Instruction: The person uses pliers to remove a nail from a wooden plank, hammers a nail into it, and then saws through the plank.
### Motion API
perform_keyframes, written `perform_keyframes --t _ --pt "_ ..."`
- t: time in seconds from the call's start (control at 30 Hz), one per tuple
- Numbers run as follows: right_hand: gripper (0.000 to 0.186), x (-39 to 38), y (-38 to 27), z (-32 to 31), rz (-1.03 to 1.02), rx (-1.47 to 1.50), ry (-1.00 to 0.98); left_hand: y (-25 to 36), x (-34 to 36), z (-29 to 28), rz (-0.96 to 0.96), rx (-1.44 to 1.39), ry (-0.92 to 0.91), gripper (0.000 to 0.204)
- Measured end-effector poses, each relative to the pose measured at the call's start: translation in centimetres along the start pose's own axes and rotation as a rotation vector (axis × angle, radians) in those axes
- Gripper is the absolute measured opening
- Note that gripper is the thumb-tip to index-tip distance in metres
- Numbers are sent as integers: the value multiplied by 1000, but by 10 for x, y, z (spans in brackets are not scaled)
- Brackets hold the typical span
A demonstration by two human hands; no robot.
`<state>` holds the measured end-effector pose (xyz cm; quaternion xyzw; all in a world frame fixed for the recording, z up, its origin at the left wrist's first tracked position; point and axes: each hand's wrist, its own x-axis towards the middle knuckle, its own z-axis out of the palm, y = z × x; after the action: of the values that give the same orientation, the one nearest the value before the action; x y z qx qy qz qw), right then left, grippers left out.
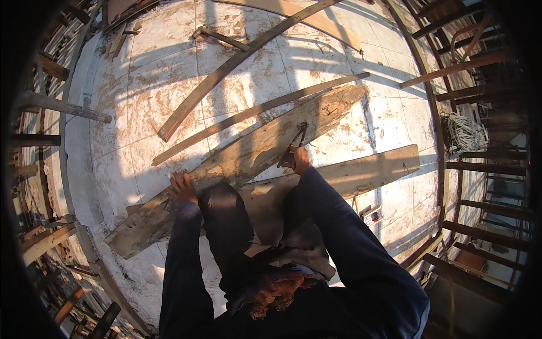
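Note:
A rough, weathered plank [248,150] lies slantwise across the floor in front of my knees. My left hand [184,188] rests on its near edge toward the left, fingers spread, holding nothing. In my right hand [301,160] are the handles of dark metal pincers [300,134], and their jaws touch the plank's upper face at a dark spot. Whether the jaws grip anything there is too small to tell. A second plank [367,168] lies under and beside my right forearm, partly hidden by my leg.
Beyond the plank lie a thin strip of wood [259,110] and a long narrow beam [226,70]. A hammer [223,38] sits farther off, near a wide board [322,25]. Stacked timbers [485,164] line the right, beside a coil of pale cord [465,134].

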<state>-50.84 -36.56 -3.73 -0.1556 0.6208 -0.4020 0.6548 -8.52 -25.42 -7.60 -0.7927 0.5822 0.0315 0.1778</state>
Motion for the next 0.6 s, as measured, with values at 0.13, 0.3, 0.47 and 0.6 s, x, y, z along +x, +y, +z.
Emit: perform_keyframes --t 0.13,0.3,0.47,0.6 --pt "32 -7 -59 -62 371 144 -289 -2 0 12 8 61 125 66" --pt "41 0 -139 -108 632 -211 -411 3 3 12 42 29 206 62" --pt "46 13 -171 -89 826 -427 -422 -11 -2 23 70 103 557 57" --pt "37 -11 -117 -60 748 -116 -217 -7 -6 3 123 197 496 49"
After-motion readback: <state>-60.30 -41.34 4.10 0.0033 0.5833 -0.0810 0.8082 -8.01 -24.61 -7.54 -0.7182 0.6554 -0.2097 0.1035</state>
